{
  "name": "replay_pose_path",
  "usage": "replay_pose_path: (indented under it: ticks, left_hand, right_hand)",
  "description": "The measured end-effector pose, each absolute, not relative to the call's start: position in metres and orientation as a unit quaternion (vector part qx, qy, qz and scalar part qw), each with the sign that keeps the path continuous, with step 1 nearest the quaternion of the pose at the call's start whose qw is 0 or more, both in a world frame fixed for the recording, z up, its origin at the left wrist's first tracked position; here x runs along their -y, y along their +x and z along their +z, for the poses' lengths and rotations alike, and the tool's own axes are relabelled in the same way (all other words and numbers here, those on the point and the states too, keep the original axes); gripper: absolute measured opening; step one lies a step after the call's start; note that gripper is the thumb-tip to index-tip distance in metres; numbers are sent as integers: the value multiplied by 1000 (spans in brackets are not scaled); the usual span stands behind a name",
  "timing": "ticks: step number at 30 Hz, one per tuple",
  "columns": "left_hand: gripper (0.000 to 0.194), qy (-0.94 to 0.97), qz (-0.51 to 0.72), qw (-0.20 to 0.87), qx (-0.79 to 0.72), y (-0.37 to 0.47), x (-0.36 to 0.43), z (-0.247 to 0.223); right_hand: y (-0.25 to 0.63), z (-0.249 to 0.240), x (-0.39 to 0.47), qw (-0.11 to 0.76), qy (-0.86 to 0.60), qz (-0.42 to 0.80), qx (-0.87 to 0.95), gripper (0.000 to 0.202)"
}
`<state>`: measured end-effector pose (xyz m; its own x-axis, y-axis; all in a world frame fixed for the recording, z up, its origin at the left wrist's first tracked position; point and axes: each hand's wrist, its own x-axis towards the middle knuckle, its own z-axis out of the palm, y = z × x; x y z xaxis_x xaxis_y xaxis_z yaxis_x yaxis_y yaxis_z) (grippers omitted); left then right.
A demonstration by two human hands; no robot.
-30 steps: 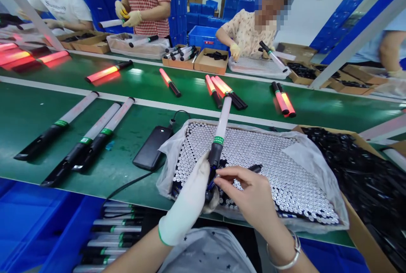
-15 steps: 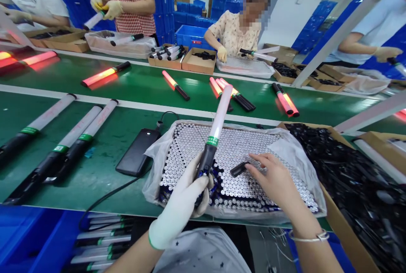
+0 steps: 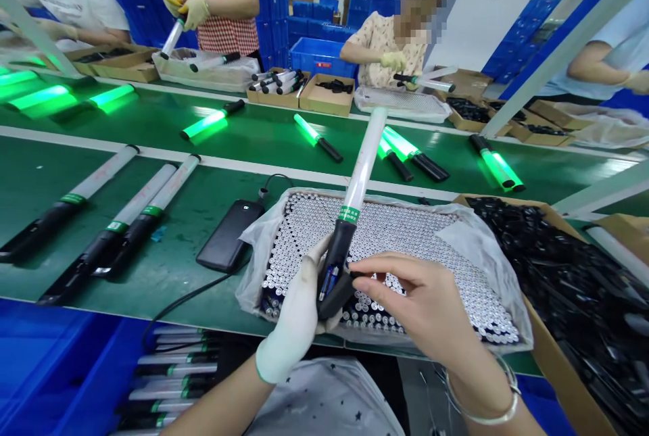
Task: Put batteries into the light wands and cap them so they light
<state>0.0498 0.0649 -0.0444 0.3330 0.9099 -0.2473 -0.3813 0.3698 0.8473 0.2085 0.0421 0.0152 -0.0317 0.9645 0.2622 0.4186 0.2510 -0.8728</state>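
Note:
In the head view, my gloved left hand (image 3: 297,311) is wrapped round the black handle of a light baton (image 3: 364,159). The baton tilts up and away, its white tube unlit, with a green band where tube meets handle. Blue batteries (image 3: 330,279) show in the open handle. My bare right hand (image 3: 418,297) pinches a black battery cover (image 3: 337,295) between thumb and fingers, held at an angle against the handle's lower end. Beneath both hands lies a plastic-lined tray (image 3: 249,287) packed with upright batteries (image 3: 309,226).
Several unlit batons (image 3: 129,220) lie at left beside a black power bank (image 3: 230,234) with a cable. At right stands a carton (image 3: 545,348) of black parts. Green-lit batons (image 3: 307,128) rest on the green conveyor (image 3: 274,145). Co-workers, one in a checked shirt (image 3: 223,10), work across it.
My right hand has moved left, bringing the battery cover from above the tray to the baton's handle. The batons on the conveyor have shifted right and turned from red to green.

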Motion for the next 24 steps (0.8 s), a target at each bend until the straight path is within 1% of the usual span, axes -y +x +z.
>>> replay_pose_path:
  ticks: [4, 7, 9, 11, 13, 15, 19, 21, 24]
  left_hand:
    - [73, 404, 444, 715, -359, 46, -63, -48]
    - [71, 385, 445, 719, -369, 42, -59, -48]
    - [69, 390, 454, 724, -342, 41, -57, -47]
    - [66, 409, 458, 730, -299, 39, -56, -46]
    - [64, 420, 454, 737, -275, 37, -58, -45]
    - [65, 416, 440, 741, -289, 34, -61, -45]
    - [72, 421, 431, 731, -321, 30, -61, -51]
    - [71, 424, 437, 722, -329, 28, -56, -51]
    - [73, 430, 423, 722, -339, 22, -55, -42]
  right_hand:
    - [197, 16, -46, 430, -518, 319, 667, 12]
    - [193, 9, -45, 440, -510, 306, 673, 14]
    - [189, 3, -43, 461, -506, 267, 678, 16]
    - [184, -4, -42, 493, -522, 215, 662, 26]
    - [180, -12, -42, 519, -548, 196, 627, 42]
    - [177, -21, -44, 529, -560, 244, 590, 49]
    - [167, -36, -55, 541, -515, 395, 535, 39]
    - [160, -40, -59, 549, -508, 421, 513, 42]
    - [159, -43, -60, 567, -513, 411, 496, 54]
